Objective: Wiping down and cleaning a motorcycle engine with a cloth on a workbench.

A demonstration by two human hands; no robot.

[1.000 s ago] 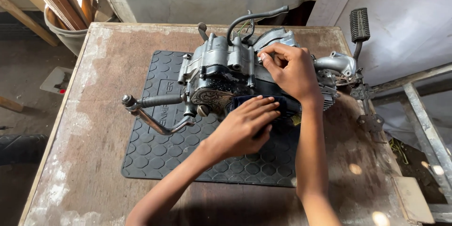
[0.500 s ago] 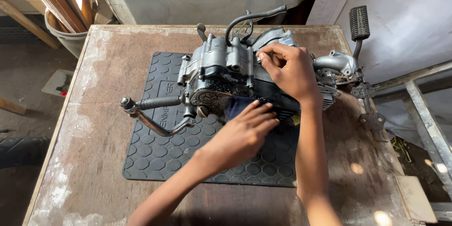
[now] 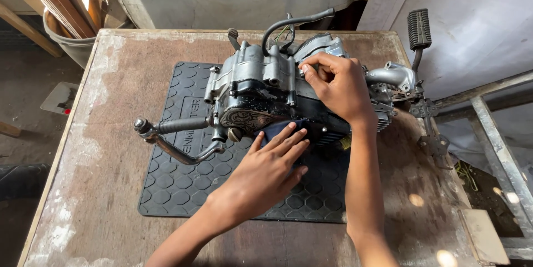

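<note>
Step in hand: a small motorcycle engine (image 3: 277, 97) is being steadied and wiped, by the look of it; it lies on its side on a black rubber mat (image 3: 177, 189) in the middle of a worn wooden table (image 3: 105, 95).
Left hand (image 3: 266, 175): laid flat, fingers stretched, pressed on a dark blue cloth (image 3: 277, 132) against the engine's lower casing; nothing is gripped.
Right hand (image 3: 338, 86): curled over the top of the engine, fingertips pinched on a small part that cannot be made out.
Next move: a firm hold on the casing is judged necessary, with the kick lever (image 3: 172, 136) left free.
Containers: a grey bucket (image 3: 69, 45) is seen beyond the table's far left corner, with wooden battens (image 3: 61, 0) stood in it.
</note>
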